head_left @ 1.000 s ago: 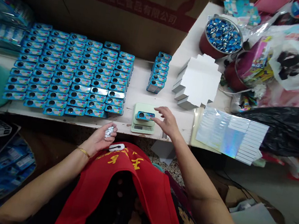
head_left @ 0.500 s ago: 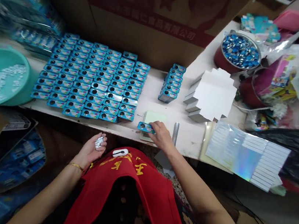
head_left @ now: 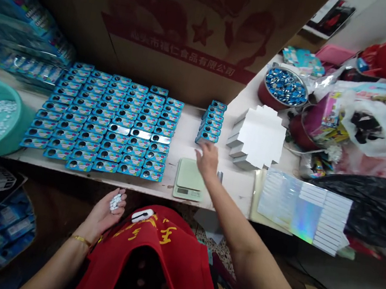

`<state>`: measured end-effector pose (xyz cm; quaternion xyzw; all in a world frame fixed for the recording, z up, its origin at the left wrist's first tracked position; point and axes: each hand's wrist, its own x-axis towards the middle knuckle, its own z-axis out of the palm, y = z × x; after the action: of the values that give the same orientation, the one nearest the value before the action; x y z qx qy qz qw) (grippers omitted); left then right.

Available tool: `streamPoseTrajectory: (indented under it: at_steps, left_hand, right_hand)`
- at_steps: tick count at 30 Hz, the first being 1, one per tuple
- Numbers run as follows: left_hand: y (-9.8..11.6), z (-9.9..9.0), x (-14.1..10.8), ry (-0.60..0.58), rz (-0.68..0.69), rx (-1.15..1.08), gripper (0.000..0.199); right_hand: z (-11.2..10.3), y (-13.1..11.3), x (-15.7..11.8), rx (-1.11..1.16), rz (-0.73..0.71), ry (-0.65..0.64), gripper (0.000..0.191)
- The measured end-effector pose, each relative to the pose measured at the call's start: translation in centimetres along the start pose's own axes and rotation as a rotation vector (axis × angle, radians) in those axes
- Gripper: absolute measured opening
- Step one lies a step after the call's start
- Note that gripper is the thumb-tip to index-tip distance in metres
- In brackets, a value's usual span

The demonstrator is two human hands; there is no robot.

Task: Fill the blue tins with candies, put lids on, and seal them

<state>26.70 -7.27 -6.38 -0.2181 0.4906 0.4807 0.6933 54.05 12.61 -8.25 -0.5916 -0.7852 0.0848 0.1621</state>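
Observation:
Palm up, my left hand (head_left: 109, 209) is cupped around several small white candy pieces (head_left: 115, 202), held below the table's front edge. My right hand (head_left: 207, 160) reaches over the table with its fingers apart, its fingertips at the front of a short row of blue boxes (head_left: 211, 124) with dark round windows. Whether they touch the nearest box cannot be made out. Under my right wrist lies a pale green kitchen scale (head_left: 188, 175) with a small display. To the left stands a large block of the same blue boxes (head_left: 109, 123) in several columns.
A turquoise tub (head_left: 23, 125) with white pieces stands at far left. A tall cardboard carton (head_left: 180, 28) backs the table. Rightward are stacked white card blanks (head_left: 262, 135), a pot of blue foil-wrapped sweets (head_left: 277, 104), silvery sticker sheets (head_left: 304, 210) and a black plastic bag (head_left: 371, 203).
The blue box that my right hand held over the scale is out of it; the block's rightmost column has one more at its front. My right hand has moved to the short row.

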Motion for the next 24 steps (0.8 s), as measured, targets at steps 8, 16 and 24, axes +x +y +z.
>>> streamPoseTrajectory:
  at_steps: [8, 16, 24]
  left_hand:
    - [-0.7, 0.3, -0.8, 0.003, 0.021, -0.033, 0.009]
    - [-1.3, 3.6, -1.2, -0.007, -0.066, 0.018, 0.011]
    - [-3.0, 7.4, -0.7, -0.063, -0.105, 0.106, 0.012]
  right_hand:
    - [0.7, 5.3, 5.5, -0.277, -0.097, -0.092, 0.022]
    - [-5.5, 1.5, -3.6, -0.285, -0.425, -0.298, 0.023]
    - [-5.0, -3.9, -9.2, -0.059, -0.413, -0.240, 0.023]
